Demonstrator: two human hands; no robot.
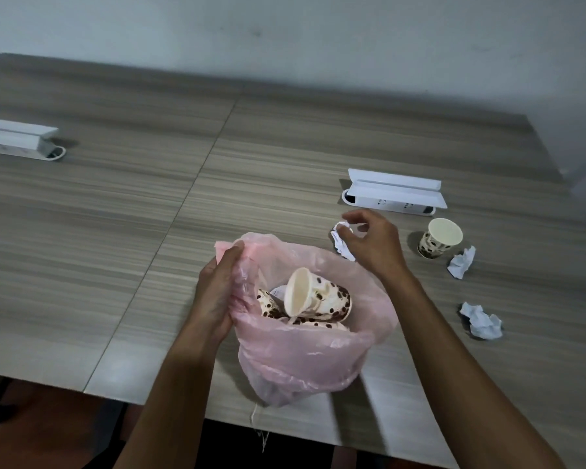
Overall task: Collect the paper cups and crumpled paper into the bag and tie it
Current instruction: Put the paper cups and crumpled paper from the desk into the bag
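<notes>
Bag [305, 360] pink, translucent, spotted cups [318, 299] inside, left fingers [232, 255] gripping rim, right fingers [352, 220] pinching crumpled paper [340, 243].

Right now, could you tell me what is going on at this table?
A person is clearing rubbish into a pink plastic bag. The left hand holds the bag's rim open; several paper cups already lie inside. The right hand is closed on a crumpled paper beyond the bag. One upright cup and two more paper balls remain on the table.
</notes>
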